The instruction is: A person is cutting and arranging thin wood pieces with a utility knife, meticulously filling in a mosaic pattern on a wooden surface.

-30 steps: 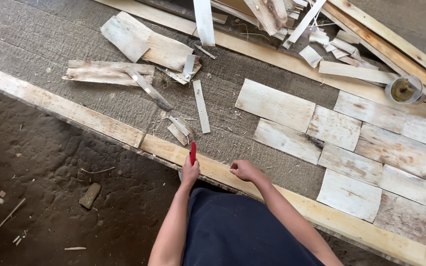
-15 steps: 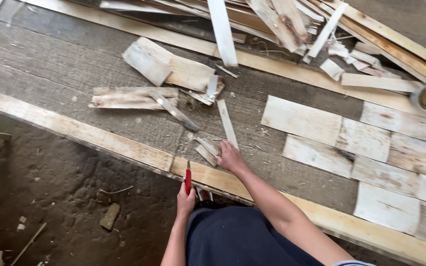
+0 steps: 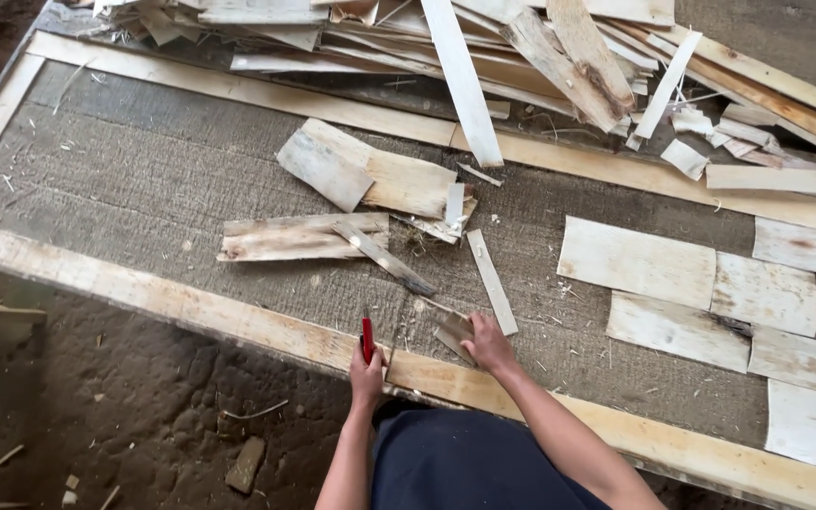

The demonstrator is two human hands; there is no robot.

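The left hand (image 3: 366, 373) is closed around a small red tool (image 3: 367, 339), which stands upright out of the fist, resting on the long pale wooden beam (image 3: 191, 304) that runs from nine o'clock down toward five o'clock. The right hand (image 3: 489, 345), at about one o'clock from the left, has its fingers curled over a small grey-brown wood scrap (image 3: 452, 331); the scrap lies just beyond the beam on the rough grey fibrous mat (image 3: 144, 179). A narrow slat (image 3: 491, 281) lies at twelve o'clock from the right hand, nearly touching it.

Farther toward eleven o'clock lie weathered, split boards (image 3: 295, 237) with a thin dark-tipped stick (image 3: 384, 258) across them, and above those two broad flat shingles (image 3: 370, 175), one overlapping the other. At three o'clock pale rectangular shingles (image 3: 635, 260) are laid edge to edge in rows on the mat. Along twelve o'clock a loose heap of splintered planks (image 3: 521, 42) rests against a second long beam (image 3: 266, 93). At seven o'clock the ground is dark packed earth (image 3: 96, 416), with a small stone-like block (image 3: 244, 464).
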